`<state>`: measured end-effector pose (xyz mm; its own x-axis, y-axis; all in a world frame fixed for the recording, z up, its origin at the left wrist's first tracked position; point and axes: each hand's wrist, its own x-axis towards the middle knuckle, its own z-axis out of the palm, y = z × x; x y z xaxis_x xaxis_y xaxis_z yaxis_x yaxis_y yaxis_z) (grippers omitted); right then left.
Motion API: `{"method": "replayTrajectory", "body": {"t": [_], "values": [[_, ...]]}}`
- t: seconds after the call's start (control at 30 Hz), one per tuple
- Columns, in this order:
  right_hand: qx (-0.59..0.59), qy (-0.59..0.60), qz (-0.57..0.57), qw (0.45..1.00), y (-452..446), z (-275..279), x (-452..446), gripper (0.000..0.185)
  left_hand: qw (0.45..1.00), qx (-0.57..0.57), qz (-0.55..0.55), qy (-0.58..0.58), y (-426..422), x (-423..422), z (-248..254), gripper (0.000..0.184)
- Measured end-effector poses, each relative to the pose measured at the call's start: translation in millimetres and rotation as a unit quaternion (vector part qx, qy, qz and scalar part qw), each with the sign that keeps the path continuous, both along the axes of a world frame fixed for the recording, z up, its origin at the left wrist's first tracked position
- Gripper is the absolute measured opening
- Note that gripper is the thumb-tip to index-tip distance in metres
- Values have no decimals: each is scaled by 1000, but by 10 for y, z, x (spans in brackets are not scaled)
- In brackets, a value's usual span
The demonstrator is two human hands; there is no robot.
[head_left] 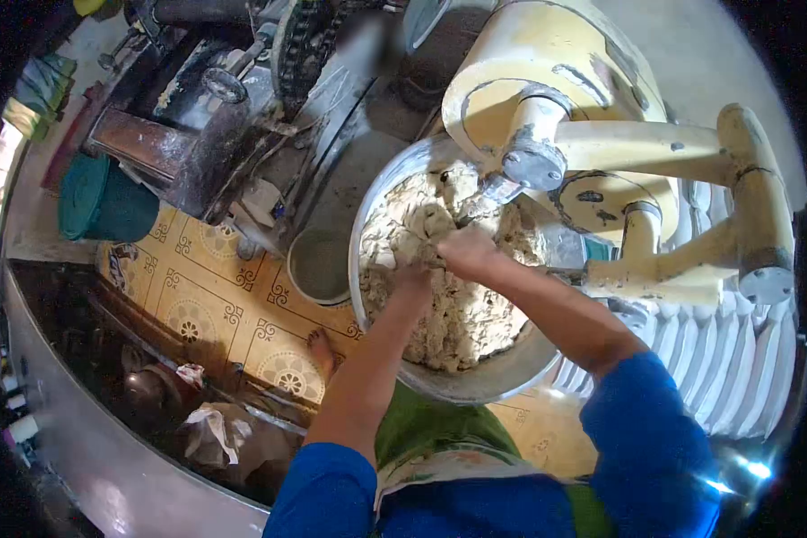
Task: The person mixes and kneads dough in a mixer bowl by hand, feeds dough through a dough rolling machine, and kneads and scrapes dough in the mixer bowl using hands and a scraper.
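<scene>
Pale, lumpy dough (471, 327) fills much of a large round metal mixing bowl (448, 387). Both of my arms reach down into this bowl. Near its middle, my right hand (466, 251) is closed on the dough, its fingertips turned in and partly covered. My left hand (412, 276) is just beside it, pressed in among the lumps; its fingers are mostly hidden. A metal mixer arm (488, 199) dips into the dough just beyond my right hand.
A cream-coloured mixing machine (556, 63) overhangs the bowl at the right. White corrugated sheets (708, 359) stand beside it. On the left are a pale bucket (321, 269), a green bin (107, 199), chain-driven machinery (300, 54) and a metal counter (89, 430). Patterned tiles (215, 305) cover the floor.
</scene>
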<state>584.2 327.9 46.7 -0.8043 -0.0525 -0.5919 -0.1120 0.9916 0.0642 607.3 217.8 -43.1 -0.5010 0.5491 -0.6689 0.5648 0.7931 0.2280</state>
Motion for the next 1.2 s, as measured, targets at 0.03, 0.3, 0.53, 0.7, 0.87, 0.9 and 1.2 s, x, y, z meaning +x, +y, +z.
{"method": "replayTrajectory", "body": {"t": [0.03,0.3,0.53,0.7,0.87,0.9,1.2], "values": [[28,-35,71,996,-36,131,3,15,999,23,6,-28,-36,-43,65,73],[7,18,43,999,-48,-927,-442,24,952,230,203,-5,224,204,-1781,64],[1,-51,62,997,119,-153,-120,20,997,-31,-58,47,-98,81,101,56],[-33,83,89,992,19,-1142,-520,23,996,-44,-44,56,-16,67,-59,49],[-14,32,84,996,182,-432,-125,21,999,3,-45,26,-210,6,349,43],[-20,8,89,996,263,-224,-3,21,998,12,-53,12,-219,2,266,43],[28,-54,43,997,-83,-1271,-511,31,980,153,23,124,234,294,-1842,44]]}}
